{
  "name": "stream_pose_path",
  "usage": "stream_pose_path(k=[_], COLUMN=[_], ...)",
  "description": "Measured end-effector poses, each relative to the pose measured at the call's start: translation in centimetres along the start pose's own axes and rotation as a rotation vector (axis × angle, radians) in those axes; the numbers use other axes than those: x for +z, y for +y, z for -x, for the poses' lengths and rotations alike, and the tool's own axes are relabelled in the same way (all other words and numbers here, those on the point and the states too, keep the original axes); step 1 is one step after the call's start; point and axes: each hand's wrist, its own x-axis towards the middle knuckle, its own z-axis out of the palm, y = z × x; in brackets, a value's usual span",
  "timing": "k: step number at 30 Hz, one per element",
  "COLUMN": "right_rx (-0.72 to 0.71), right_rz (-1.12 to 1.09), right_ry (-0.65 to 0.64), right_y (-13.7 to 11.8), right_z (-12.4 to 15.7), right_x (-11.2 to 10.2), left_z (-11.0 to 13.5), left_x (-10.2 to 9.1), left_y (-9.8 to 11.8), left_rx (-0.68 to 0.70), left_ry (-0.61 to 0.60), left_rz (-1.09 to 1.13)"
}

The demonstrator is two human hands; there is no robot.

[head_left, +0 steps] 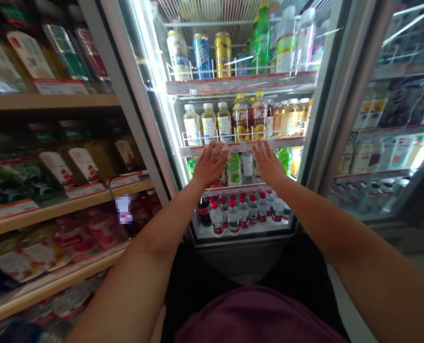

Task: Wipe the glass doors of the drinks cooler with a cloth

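Note:
My left hand (211, 165) reaches forward with its fingers stretched out, in front of a lit drinks fridge. Its fingertips overlap the edge of the middle shelf (243, 147); whether they touch it I cannot tell. Level with it on the right, my right hand (269, 164) is also open, palm down and holding nothing. Between the hands show a green-labelled bottle (233, 169) and a silvery can (247, 166). Above them stand bottles with yellow caps (241, 118) and white-capped bottles (208, 124). Below, red-capped water bottles (233, 216) fill the fridge floor.
Cans (222, 55) and a green bottle (263, 43) stand on the upper fridge shelf. On the left, wooden shelves (51, 101) hold more bottles. A metal frame (343, 105) separates another stocked fridge section on the right.

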Motion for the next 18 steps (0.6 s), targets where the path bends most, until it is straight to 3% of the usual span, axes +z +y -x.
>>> stream_pose_path(k=[3,9,14,16,18], right_rx=[0.005,0.010,-0.004,-0.013,-0.008], right_rz=[0.011,0.012,-0.001,-0.007,-0.012], right_ry=[-0.020,-0.039,-0.019,-0.021,-0.020], right_y=[-0.2,-0.3,0.0,0.1,0.2], right_z=[0.1,0.0,-0.1,-0.1,-0.1], right_x=[-0.3,-0.4,0.2,0.4,0.4], left_z=[1.5,1.5,3.0,3.3,3.2], left_x=[-0.1,-1.3,-1.3,-1.1,-0.9], left_y=[-0.4,-1.9,-1.9,-2.4,-2.8], left_rx=[0.151,-0.099,0.083,0.040,-0.086], left_ry=[-0.109,0.020,-0.085,-0.032,0.067], left_rz=[0.020,-0.017,-0.014,-0.040,-0.063])
